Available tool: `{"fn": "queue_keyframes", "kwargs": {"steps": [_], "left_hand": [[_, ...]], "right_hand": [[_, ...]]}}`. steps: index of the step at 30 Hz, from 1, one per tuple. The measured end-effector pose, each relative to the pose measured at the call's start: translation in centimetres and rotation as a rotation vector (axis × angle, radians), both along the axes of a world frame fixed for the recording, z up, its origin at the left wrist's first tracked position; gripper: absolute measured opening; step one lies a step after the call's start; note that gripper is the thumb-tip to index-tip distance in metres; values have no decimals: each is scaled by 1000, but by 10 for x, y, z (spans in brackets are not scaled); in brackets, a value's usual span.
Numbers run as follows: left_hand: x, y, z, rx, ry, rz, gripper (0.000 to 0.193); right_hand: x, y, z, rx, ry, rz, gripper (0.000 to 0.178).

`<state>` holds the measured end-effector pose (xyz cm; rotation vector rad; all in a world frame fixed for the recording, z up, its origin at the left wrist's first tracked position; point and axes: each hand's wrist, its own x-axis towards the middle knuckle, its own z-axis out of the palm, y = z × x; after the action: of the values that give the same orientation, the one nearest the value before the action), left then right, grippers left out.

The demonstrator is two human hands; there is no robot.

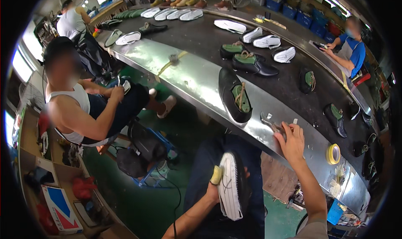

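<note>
While a black shoe (231,185) is held sole-up over the lap by the left hand (214,188), the right hand (292,139) is stretched out to the steel ledge (197,77) of the conveyor. The left hand's fingers are wrapped round the shoe's near side, and a small yellow block (216,175) is pinned against the white sole under the thumb. The right hand's fingers are curled over a metal tool (270,122) lying on the ledge; whether it is already gripped cannot be told.

The step in hand is judged to be a tool pick-up between passes on the sole, the shoe being kept ready meanwhile. For the next move, a firm grasp on the tool would be needed before it is lifted clear of the ledge and brought near, to the sole, with the shoe kept steady.

Just left of the tool, another black shoe (234,95) with a green insert rests across the ledge and belt (268,67). A yellow tape roll (333,153) lies to the right on the ledge. Further shoes are carried on the belt beyond, and a seated person (79,109) is at the far left.
</note>
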<state>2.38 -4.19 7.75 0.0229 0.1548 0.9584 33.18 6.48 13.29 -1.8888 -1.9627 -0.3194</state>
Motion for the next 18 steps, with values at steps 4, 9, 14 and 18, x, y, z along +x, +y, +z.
{"fn": "queue_keyframes", "kwargs": {"steps": [4, 9, 14, 18], "left_hand": [[-2, 31, -69, 128, 1030, 153, 36], [5, 25, -81, 180, 1513, -37, 43], [-8, 39, -105, -411, 836, -36, 73], [-1, 39, -66, -376, 740, 64, 78]], "right_hand": [[5, 11, -7, 23, -52, 84, 50], [4, 13, 0, 8, -74, 231, 29], [-38, -54, 12, -343, 707, 113, 25], [-66, -99, -31, -671, 1172, 157, 24]]}}
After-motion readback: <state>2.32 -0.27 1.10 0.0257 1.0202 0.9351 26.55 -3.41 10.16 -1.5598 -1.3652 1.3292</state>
